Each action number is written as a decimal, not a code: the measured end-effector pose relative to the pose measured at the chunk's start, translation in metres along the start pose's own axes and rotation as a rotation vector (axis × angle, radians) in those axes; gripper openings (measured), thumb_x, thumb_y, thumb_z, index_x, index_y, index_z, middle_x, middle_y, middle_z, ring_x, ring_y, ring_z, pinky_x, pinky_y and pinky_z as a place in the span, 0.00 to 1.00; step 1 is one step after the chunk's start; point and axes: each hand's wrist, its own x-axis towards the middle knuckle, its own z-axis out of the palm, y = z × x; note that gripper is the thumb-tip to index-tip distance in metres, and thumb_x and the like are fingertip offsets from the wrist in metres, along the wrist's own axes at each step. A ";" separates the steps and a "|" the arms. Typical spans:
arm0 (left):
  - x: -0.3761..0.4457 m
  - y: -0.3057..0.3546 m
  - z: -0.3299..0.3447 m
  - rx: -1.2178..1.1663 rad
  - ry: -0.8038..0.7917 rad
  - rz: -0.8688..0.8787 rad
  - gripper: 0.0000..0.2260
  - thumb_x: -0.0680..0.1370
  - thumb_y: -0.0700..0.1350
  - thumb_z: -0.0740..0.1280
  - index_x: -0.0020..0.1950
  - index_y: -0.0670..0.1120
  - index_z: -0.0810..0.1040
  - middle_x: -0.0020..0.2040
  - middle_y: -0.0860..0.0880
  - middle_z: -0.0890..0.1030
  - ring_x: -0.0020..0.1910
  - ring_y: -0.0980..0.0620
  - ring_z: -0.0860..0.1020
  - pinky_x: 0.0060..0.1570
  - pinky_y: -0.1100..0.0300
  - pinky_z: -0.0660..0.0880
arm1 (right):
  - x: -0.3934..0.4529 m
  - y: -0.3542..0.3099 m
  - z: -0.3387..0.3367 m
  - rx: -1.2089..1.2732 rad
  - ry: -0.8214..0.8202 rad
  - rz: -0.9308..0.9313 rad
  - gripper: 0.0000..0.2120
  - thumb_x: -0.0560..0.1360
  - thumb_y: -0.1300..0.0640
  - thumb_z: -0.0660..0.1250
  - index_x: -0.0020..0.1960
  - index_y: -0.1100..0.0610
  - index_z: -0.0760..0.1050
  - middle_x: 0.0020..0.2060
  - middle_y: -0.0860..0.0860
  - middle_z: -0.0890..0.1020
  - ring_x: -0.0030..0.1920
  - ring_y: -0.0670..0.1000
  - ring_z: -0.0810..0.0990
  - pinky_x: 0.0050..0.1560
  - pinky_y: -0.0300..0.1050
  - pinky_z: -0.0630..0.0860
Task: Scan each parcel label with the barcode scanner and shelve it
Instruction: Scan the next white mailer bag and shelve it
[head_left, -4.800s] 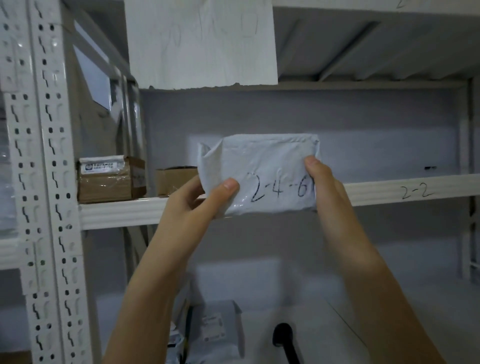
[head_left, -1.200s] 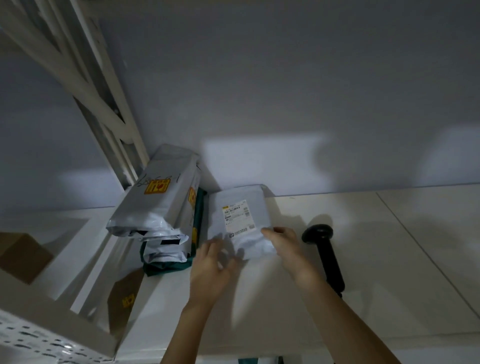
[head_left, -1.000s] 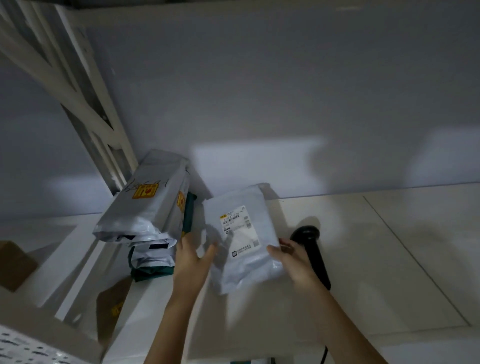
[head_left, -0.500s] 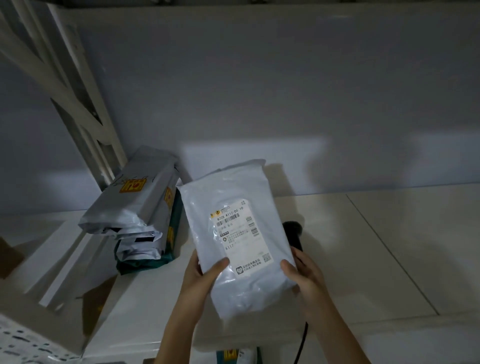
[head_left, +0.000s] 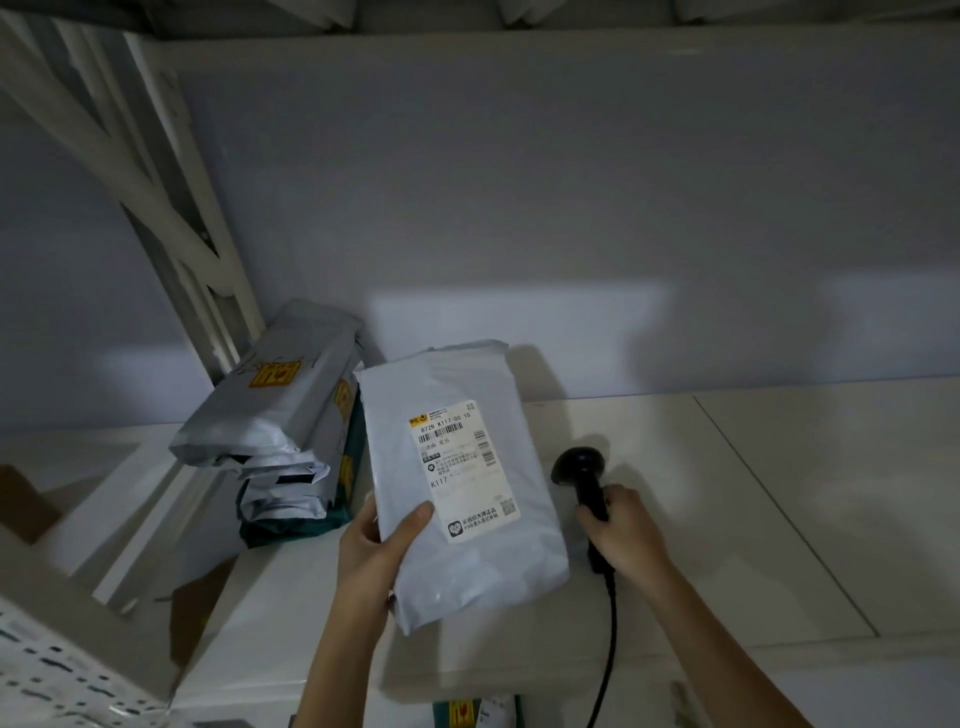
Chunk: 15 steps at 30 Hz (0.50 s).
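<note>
My left hand (head_left: 376, 548) grips a white poly-bag parcel (head_left: 457, 561) by its left edge, thumb on the front, and holds it above the shelf with its printed label (head_left: 465, 470) facing me. To the parcel's right, my right hand (head_left: 621, 530) curls round the handle of a black corded barcode scanner (head_left: 584, 470). The scanner lies on the white shelf board (head_left: 727, 519) with its head pointing away from me, and its cable runs down past the front edge.
A pile of grey and white poly-bag parcels (head_left: 283, 415) with yellow stickers sits on a dark green one at the left, beside the white diagonal rack braces (head_left: 156, 208). A perforated upright (head_left: 47, 675) crosses the lower left corner. Another parcel (head_left: 475, 712) peeks out below the shelf's front edge.
My right hand has let go of the parcel's right edge and moved right onto the scanner handle. My left hand now holds the parcel alone, lifted off the shelf.
</note>
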 end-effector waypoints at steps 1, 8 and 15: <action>0.001 0.001 -0.002 -0.003 -0.017 0.002 0.22 0.64 0.43 0.78 0.57 0.46 0.79 0.52 0.46 0.85 0.50 0.43 0.83 0.51 0.42 0.79 | 0.002 -0.004 0.001 -0.041 -0.052 0.032 0.17 0.74 0.48 0.63 0.55 0.60 0.72 0.50 0.58 0.78 0.46 0.57 0.80 0.46 0.49 0.78; 0.013 0.026 -0.011 0.039 -0.167 -0.027 0.26 0.58 0.47 0.78 0.55 0.44 0.80 0.50 0.42 0.85 0.47 0.40 0.84 0.45 0.46 0.80 | 0.019 -0.026 -0.007 0.175 -0.178 0.164 0.04 0.73 0.61 0.62 0.44 0.61 0.74 0.35 0.57 0.79 0.37 0.57 0.80 0.42 0.48 0.77; 0.043 0.073 -0.014 0.302 -0.293 0.006 0.26 0.60 0.50 0.78 0.56 0.46 0.81 0.50 0.44 0.85 0.47 0.43 0.84 0.45 0.48 0.80 | -0.019 -0.042 -0.062 0.431 0.065 -0.048 0.03 0.73 0.66 0.64 0.46 0.63 0.73 0.30 0.58 0.76 0.29 0.55 0.76 0.31 0.44 0.74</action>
